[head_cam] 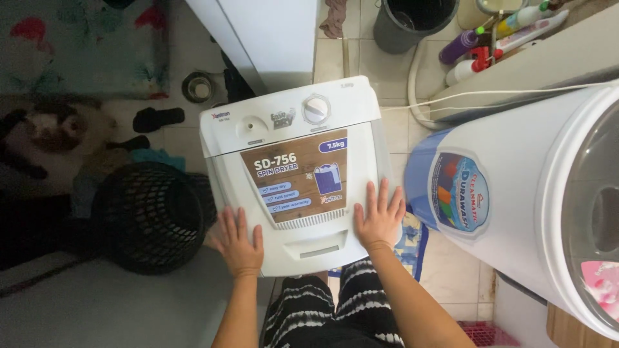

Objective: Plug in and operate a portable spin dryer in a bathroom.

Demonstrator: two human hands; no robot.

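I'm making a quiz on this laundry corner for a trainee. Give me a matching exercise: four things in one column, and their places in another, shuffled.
Things:
1. left hand
2. right hand
3. black mesh basket
4. round dial

Places:
A. on the floor, left of the white spin dryer
B. flat on the dryer lid's right edge
C. on the dryer's far control panel
D. flat on the lid's near left corner

Pairs: 1-D, 2-B, 3-A, 4-C
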